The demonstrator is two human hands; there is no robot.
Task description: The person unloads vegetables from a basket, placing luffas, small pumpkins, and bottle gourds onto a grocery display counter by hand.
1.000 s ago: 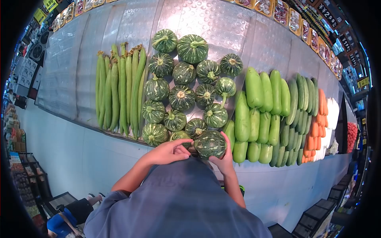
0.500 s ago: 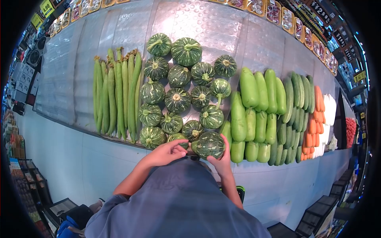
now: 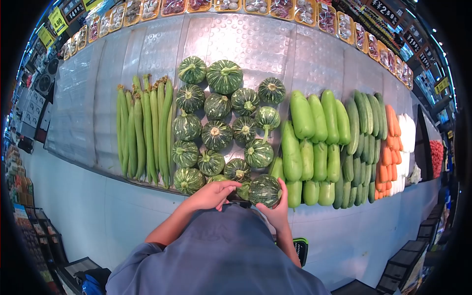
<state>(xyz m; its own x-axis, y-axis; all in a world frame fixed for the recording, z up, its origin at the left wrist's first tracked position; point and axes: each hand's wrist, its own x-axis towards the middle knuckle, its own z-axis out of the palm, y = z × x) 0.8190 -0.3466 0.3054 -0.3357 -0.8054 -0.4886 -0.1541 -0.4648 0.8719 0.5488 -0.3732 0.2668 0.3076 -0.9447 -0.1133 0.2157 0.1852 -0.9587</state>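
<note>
My right hand point(image 3: 276, 209) grips a round dark-green striped pumpkin point(image 3: 264, 191) from its right side, thumb below and fingers around the edge. A light green part point(image 3: 244, 191) shows at its left; I cannot tell whether it is the stem. My left hand point(image 3: 212, 194) is left of it, index finger stretched toward that light green part, thumb apart from it, holding nothing visible. Beyond both hands, several striped pumpkins point(image 3: 217, 135) lie in rows on the metal display table point(image 3: 142, 56). One pumpkin point(image 3: 217, 179) at the front edge is partly hidden behind my left hand.
Long ridged green gourds point(image 3: 143, 130) lie to the left. On the right are light green gourds point(image 3: 320, 160), cucumbers point(image 3: 363, 118), carrots point(image 3: 392, 142) and white radishes point(image 3: 407, 132). Packaged trays point(image 3: 255, 6) line the far edge. A green-rimmed black basket point(image 3: 300, 250) is below, right of my body.
The view has shifted, so the table's contents appear lower. My left hand's index finger now points at the held pumpkin's left side. My right hand still grips the pumpkin.
</note>
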